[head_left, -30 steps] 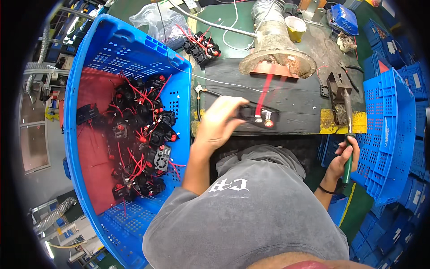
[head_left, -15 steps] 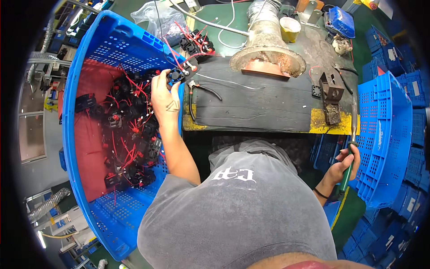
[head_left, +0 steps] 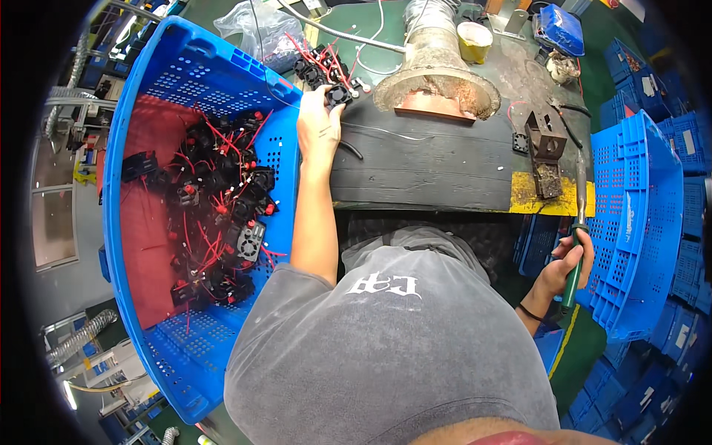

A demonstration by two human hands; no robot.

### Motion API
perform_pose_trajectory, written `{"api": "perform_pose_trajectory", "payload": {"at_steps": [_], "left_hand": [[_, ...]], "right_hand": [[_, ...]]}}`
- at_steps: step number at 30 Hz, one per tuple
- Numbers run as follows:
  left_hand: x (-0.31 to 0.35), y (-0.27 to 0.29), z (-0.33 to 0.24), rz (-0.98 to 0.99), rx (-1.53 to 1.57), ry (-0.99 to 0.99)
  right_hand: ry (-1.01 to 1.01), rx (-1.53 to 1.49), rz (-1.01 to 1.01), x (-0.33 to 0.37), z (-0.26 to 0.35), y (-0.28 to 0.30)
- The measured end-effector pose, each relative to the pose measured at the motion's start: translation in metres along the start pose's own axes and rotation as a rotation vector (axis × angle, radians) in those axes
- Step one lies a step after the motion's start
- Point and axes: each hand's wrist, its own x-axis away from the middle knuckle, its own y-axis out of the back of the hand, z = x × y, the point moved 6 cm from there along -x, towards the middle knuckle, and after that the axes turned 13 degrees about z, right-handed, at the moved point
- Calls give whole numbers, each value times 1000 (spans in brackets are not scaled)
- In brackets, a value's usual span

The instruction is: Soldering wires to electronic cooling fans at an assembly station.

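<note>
Between thumb and fingers, my left hand [head_left: 319, 133] holds a small black fan [head_left: 339, 95] above the bench's far left part. Next to it lies a cluster of similar black fans with red wires [head_left: 315, 70]. A pliers handle [head_left: 351, 150] shows beside my left wrist; the rest is hidden behind the hand. At the bench's right edge, my right hand [head_left: 569, 263] is wrapped round the green handle of a soldering iron [head_left: 572, 285]. The iron's metal shaft [head_left: 581, 189] points away from me, past the yellow edge strip.
A large blue crate [head_left: 122, 245] on the left holds many black fans with red wires. A flared extraction duct [head_left: 437, 74] stands over the black mat [head_left: 423, 174]. A rusty metal stand [head_left: 547, 144] is at right, near another blue crate [head_left: 619, 222] and a yellow-white cup [head_left: 475, 43].
My left hand has moved right and farther away with the fan, from the crate's edge to the fan cluster, now covering most of the pliers. The right hand has risen slightly with the iron.
</note>
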Motion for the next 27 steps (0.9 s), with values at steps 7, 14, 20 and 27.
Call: {"api": "perform_pose_trajectory", "payload": {"at_steps": [7, 14, 20, 27], "left_hand": [[-2, -26, 22, -102, -262, 29], [9, -12, 7, -122, -242, 103], [51, 70, 26, -210, -299, 71], [91, 177, 54, -93, -775, 493]], "right_hand": [[11, 21, -14, 8, 0, 11], [-46, 12, -30, -1, -9, 11], [65, 58, 68, -6, -7, 3], [95, 49, 122, -23, -1, -11]]}}
